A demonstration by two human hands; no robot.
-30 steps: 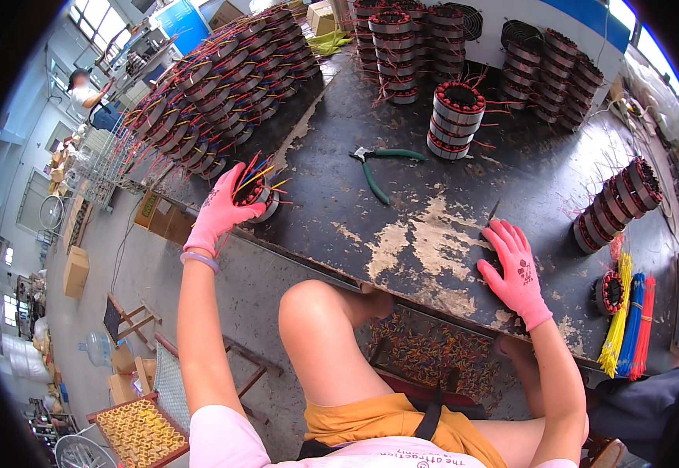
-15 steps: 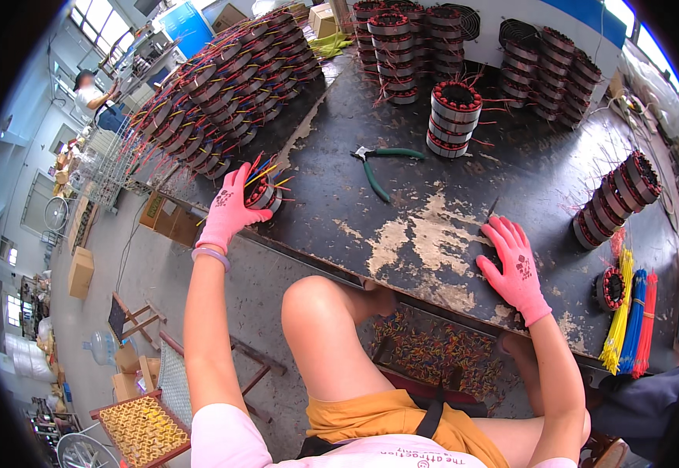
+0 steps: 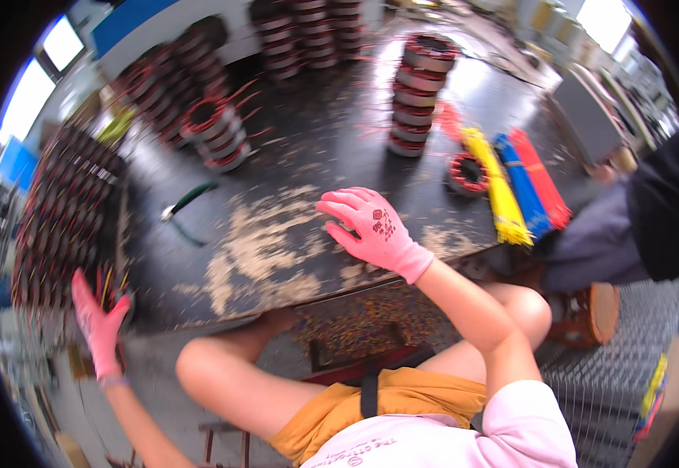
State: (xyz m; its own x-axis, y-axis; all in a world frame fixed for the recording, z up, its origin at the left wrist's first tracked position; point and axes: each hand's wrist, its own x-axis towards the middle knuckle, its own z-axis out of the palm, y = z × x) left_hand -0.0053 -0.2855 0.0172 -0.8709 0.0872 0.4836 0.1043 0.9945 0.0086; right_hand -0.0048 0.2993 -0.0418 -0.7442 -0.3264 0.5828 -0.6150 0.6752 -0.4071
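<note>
- wired coil ring [image 3: 108, 285]: left end of bench [image 3: 269, 257], within my left hand [image 3: 99, 324]; thumb and fingers wide around it, grip cannot be told.
- my right hand [image 3: 369, 230]: fingers loosely apart, palm down, well apart from ring.
- dark print [image 3: 384, 224] on right glove: blurred.
- pliers [image 3: 191, 201] lie between, farther in; ring heap [image 3: 62, 210] just beyond left hand.

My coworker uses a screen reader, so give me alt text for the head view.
A person's pink-gloved left hand is at a wired ring, the right hand over a worn black table. Nearby are green pliers, ring stacks and wire bundles.
</note>
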